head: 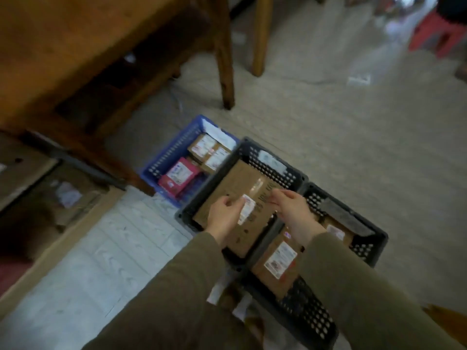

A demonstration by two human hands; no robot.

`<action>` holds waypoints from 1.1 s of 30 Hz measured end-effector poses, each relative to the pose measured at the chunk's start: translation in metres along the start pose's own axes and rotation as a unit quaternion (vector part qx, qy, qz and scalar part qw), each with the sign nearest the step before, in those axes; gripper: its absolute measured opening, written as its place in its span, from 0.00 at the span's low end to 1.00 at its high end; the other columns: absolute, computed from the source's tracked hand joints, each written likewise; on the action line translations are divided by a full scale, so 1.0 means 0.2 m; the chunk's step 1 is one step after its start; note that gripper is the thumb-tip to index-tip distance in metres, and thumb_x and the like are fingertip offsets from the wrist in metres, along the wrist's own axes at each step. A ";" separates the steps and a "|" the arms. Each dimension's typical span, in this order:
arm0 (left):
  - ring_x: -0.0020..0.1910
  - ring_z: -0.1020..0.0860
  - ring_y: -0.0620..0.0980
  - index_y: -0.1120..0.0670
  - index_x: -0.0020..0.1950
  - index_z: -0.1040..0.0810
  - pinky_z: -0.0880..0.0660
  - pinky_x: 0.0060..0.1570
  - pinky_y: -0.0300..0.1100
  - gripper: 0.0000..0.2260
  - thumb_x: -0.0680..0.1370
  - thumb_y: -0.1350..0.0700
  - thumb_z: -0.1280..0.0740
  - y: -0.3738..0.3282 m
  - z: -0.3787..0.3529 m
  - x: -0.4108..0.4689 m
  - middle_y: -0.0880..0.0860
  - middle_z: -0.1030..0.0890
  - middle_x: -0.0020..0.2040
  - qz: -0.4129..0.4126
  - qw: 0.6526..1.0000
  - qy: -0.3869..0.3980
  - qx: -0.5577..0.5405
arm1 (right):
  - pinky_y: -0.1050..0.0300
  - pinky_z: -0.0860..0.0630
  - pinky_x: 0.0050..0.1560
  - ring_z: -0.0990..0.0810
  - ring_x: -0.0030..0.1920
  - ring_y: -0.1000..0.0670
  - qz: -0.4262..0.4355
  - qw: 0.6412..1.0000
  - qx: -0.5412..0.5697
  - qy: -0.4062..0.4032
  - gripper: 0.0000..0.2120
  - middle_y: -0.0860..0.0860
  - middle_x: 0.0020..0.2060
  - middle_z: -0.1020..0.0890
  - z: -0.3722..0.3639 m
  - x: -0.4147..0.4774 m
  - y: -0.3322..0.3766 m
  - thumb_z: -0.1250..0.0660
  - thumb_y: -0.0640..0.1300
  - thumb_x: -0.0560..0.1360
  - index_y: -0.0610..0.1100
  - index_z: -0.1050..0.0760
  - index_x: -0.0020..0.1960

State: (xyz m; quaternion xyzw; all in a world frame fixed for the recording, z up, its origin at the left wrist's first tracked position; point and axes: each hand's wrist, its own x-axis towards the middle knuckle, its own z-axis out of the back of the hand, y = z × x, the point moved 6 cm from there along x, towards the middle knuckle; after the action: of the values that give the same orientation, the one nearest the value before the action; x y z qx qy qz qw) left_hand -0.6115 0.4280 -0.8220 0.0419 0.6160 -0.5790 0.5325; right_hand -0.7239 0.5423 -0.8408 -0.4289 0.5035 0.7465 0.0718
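A brown wooden table (63, 46) stands over the pale floor, and three perforated plastic crates sit on the floor just beside it. The blue crate (171, 150) already holds several small labelled cardboard boxes and a pink package (178, 176). The dark crate on the right (374, 238) holds more labelled brown parcels.

Between them is the dark grey crate (212, 176), which takes up a large flat brown cardboard parcel (240, 183). The parcel lies slanted inside it, and its near corner seems to ride over the near rim rather than sit flat.

The left hand (225, 218) grips the parcel's left edge, thumb on top next to a small white label (246, 209). The right hand (295, 210) has its fingers bent onto the right edge, apparently holding it too, though blur softens the detail.

The sorting looks well along, and this parcel is nearly placed. What remains is to settle it flat and let go.
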 end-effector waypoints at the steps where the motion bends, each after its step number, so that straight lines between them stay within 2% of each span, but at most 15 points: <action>1: 0.62 0.26 0.54 0.59 0.66 0.29 0.30 0.63 0.46 0.20 0.78 0.50 0.36 -0.02 0.10 -0.06 0.55 0.26 0.63 -0.001 1.000 -0.019 -0.018 | 0.50 0.28 0.63 0.21 0.54 0.48 0.003 1.000 -0.006 0.019 0.19 0.47 0.52 0.19 -0.07 -0.06 0.05 0.37 0.51 0.77 0.39 0.27 0.61; 3: 0.62 0.26 0.56 0.61 0.67 0.29 0.30 0.64 0.49 0.22 0.78 0.49 0.36 -0.04 0.29 -0.19 0.57 0.25 0.64 -0.005 0.998 -0.041 -0.056 | 0.47 0.29 0.65 0.20 0.54 0.48 0.011 0.998 -0.017 0.054 0.24 0.45 0.54 0.19 -0.21 -0.18 0.15 0.36 0.52 0.76 0.37 0.29 0.65; 5: 0.57 0.23 0.56 0.61 0.62 0.25 0.26 0.59 0.47 0.18 0.78 0.51 0.36 -0.05 0.50 -0.32 0.58 0.22 0.59 -0.020 0.993 -0.065 -0.098 | 0.50 0.28 0.63 0.20 0.54 0.49 0.028 0.994 -0.032 0.100 0.21 0.47 0.52 0.19 -0.40 -0.33 0.26 0.37 0.51 0.77 0.38 0.28 0.64; 7: 0.48 0.21 0.50 0.61 0.58 0.23 0.24 0.46 0.35 0.13 0.79 0.54 0.37 -0.06 0.73 -0.43 0.54 0.20 0.51 -0.035 0.984 -0.101 -0.146 | 0.58 0.26 0.53 0.22 0.52 0.50 0.049 0.988 -0.049 0.140 0.16 0.48 0.49 0.20 -0.62 -0.48 0.36 0.38 0.47 0.78 0.37 0.27 0.60; 9: 0.40 0.24 0.44 0.61 0.53 0.23 0.30 0.31 0.23 0.09 0.79 0.57 0.37 -0.05 0.98 -0.57 0.51 0.23 0.42 -0.051 0.971 -0.145 -0.183 | 0.62 0.28 0.42 0.22 0.49 0.50 0.073 0.979 -0.067 0.178 0.13 0.46 0.51 0.21 -0.86 -0.63 0.44 0.39 0.45 0.79 0.39 0.27 0.58; 11: 0.40 0.27 0.45 0.60 0.46 0.23 0.34 0.26 0.22 0.08 0.79 0.57 0.37 -0.02 1.25 -0.71 0.52 0.25 0.40 -0.063 0.958 -0.191 -0.203 | 0.59 0.27 0.41 0.21 0.51 0.46 0.095 0.969 -0.100 0.207 0.09 0.42 0.55 0.20 -1.13 -0.79 0.48 0.38 0.47 0.78 0.41 0.25 0.51; 13: 0.43 0.28 0.47 0.57 0.45 0.23 0.34 0.32 0.29 0.07 0.78 0.54 0.36 0.06 1.53 -0.84 0.53 0.25 0.42 -0.076 0.942 -0.238 -0.226 | 0.53 0.25 0.46 0.20 0.51 0.44 0.122 0.955 -0.123 0.241 0.08 0.38 0.56 0.21 -1.42 -0.97 0.51 0.38 0.46 0.78 0.44 0.26 0.43; 15: 0.43 0.28 0.46 0.53 0.43 0.25 0.34 0.36 0.36 0.06 0.78 0.53 0.36 0.17 1.83 -0.96 0.50 0.25 0.41 -0.085 0.922 -0.285 -0.249 | 0.55 0.26 0.48 0.21 0.47 0.49 0.140 0.938 -0.139 0.284 0.07 0.41 0.54 0.20 -1.71 -1.14 0.50 0.38 0.46 0.78 0.45 0.26 0.43; 17: 0.43 0.29 0.45 0.52 0.46 0.28 0.33 0.37 0.36 0.04 0.78 0.53 0.36 0.31 2.12 -1.08 0.46 0.27 0.39 -0.082 0.901 -0.327 -0.273 | 0.53 0.27 0.51 0.22 0.48 0.50 0.150 0.923 -0.155 0.320 0.06 0.47 0.48 0.19 -2.01 -1.31 0.45 0.38 0.47 0.78 0.46 0.27 0.44; 19: 0.44 0.30 0.45 0.51 0.48 0.29 0.33 0.39 0.37 0.03 0.79 0.53 0.37 0.46 2.37 -1.16 0.46 0.29 0.39 -0.072 0.892 -0.344 -0.285 | 0.57 0.28 0.47 0.22 0.48 0.50 0.151 0.913 -0.166 0.341 0.06 0.49 0.46 0.20 -2.28 -1.46 0.39 0.38 0.48 0.78 0.47 0.27 0.45; 22: 0.47 0.27 0.46 0.56 0.54 0.25 0.31 0.47 0.37 0.08 0.79 0.53 0.38 0.67 2.68 -1.20 0.50 0.25 0.48 -0.052 0.889 -0.353 -0.286 | 0.62 0.29 0.43 0.21 0.52 0.49 0.156 0.901 -0.187 0.359 0.09 0.46 0.52 0.19 -2.59 -1.61 0.29 0.36 0.49 0.77 0.45 0.24 0.51; 25: 0.61 0.27 0.53 0.61 0.69 0.31 0.32 0.60 0.42 0.21 0.78 0.52 0.37 0.82 2.87 -1.14 0.56 0.25 0.62 -0.024 0.886 -0.360 -0.293 | 0.55 0.28 0.52 0.22 0.57 0.46 0.144 0.902 -0.203 0.352 0.08 0.44 0.55 0.20 -2.80 -1.63 0.21 0.36 0.50 0.77 0.46 0.25 0.49; 28: 0.63 0.28 0.54 0.61 0.69 0.31 0.33 0.60 0.42 0.22 0.78 0.53 0.37 0.91 2.99 -1.05 0.57 0.25 0.63 -0.009 0.882 -0.362 -0.301 | 0.50 0.30 0.61 0.22 0.57 0.47 0.124 0.905 -0.224 0.339 0.07 0.45 0.53 0.20 -2.93 -1.57 0.14 0.37 0.50 0.77 0.47 0.27 0.49; 30: 0.62 0.27 0.55 0.61 0.69 0.31 0.32 0.60 0.43 0.21 0.78 0.53 0.37 0.95 3.07 -0.96 0.57 0.25 0.63 0.004 0.881 -0.362 -0.306 | 0.51 0.30 0.61 0.23 0.55 0.47 0.118 0.906 -0.233 0.334 0.08 0.48 0.49 0.21 -3.01 -1.49 0.13 0.37 0.49 0.77 0.46 0.28 0.52; 33: 0.62 0.27 0.55 0.61 0.68 0.30 0.32 0.62 0.45 0.20 0.78 0.54 0.37 1.00 3.20 -0.80 0.57 0.24 0.62 0.029 0.880 -0.361 -0.307 | 0.52 0.31 0.60 0.24 0.54 0.48 0.111 0.902 -0.250 0.333 0.08 0.49 0.50 0.23 -3.18 -1.36 0.13 0.38 0.47 0.78 0.46 0.29 0.55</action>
State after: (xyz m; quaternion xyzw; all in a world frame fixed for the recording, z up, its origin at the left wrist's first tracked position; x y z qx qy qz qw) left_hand -0.0212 0.0987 -0.6916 -0.3174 0.5267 -0.3202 0.7206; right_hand -0.2085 0.1007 -0.7087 -0.5979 0.3391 0.6645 -0.2933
